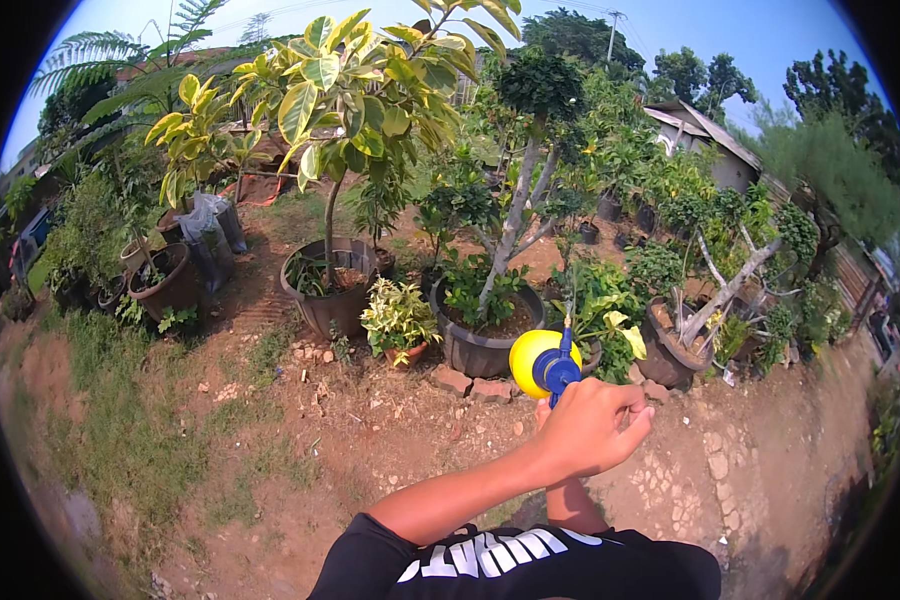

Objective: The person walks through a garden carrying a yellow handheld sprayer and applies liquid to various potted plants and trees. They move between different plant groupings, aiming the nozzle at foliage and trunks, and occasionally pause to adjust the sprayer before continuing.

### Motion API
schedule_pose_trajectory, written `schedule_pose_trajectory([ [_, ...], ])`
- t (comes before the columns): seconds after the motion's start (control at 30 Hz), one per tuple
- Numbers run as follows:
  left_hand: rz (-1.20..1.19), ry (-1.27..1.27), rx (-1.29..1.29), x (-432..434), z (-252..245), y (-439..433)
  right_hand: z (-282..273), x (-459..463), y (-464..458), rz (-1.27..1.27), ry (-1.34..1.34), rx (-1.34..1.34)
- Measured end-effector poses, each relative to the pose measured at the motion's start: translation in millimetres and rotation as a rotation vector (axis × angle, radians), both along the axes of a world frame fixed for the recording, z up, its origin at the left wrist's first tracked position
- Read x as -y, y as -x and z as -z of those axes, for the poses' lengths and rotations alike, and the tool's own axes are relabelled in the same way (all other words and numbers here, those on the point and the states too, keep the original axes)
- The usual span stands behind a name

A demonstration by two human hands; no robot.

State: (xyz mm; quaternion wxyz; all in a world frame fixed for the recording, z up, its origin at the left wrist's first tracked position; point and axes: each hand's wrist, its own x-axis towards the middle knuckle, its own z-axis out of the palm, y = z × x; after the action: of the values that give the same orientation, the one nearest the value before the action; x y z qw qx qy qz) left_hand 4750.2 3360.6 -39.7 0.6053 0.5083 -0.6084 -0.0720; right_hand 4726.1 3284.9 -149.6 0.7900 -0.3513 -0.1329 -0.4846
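A pump sprayer with a yellow tank (pixel 526 363) and a blue head (pixel 559 373) is held up before me, its blue nozzle (pixel 566 341) aimed away toward the potted plants. My left hand (pixel 598 429) reaches across from the left, right over the near side of the blue head. Its fingers are curled; whether they hold the sprayer's pump handle is hidden. Beneath it comes my right forearm (pixel 570 504). Only a bit of my right hand (pixel 543 413) shows, at the sprayer's underside, gripping it from below. Beyond the nozzle stands a leafy plant (pixel 607 341) with a pale yellow-green leaf.
A large dark pot (pixel 480 351) holds a thick-trunked tree, with red-brown bricks (pixel 489 390) before it. To its left are a small flowering-type pot plant (pixel 399 319) and a potted variegated tree (pixel 328 300). Another tilted pot (pixel 664 360) stands right. Dirt ground (pixel 330 465) lies in front.
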Motion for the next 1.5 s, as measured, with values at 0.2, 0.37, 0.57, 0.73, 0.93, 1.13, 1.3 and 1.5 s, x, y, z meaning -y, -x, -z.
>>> schedule_pose_trajectory([
  [0.2,-0.011,-0.04,-0.007,17,-3,-15,-14,3,-33,-0.297,-0.211,0.564],
  [0.37,-0.004,-0.145,-0.101,16,7,-26,-1,-11,-53,-0.484,-0.34,0.94],
  [0.57,0.024,-0.184,-0.158,5,27,-43,27,-1,-36,-0.147,-0.367,0.062],
  [0.73,0.025,-0.253,-0.174,-33,24,-54,28,-37,-46,0.105,-0.069,-0.305],
  [0.93,0.11,-0.024,-0.199,-81,33,-63,82,-58,-46,0.23,-0.043,-0.605],
  [1.13,0.068,-0.172,-0.319,-91,48,-52,121,-66,-2,0.296,0.26,-0.802],
  [1.3,0.092,-0.237,-0.318,-76,57,-47,136,-78,10,0.354,0.263,-0.893],
  [1.5,0.131,-0.405,-0.208,-34,71,-38,157,-47,13,0.369,0.265,-0.935],
])
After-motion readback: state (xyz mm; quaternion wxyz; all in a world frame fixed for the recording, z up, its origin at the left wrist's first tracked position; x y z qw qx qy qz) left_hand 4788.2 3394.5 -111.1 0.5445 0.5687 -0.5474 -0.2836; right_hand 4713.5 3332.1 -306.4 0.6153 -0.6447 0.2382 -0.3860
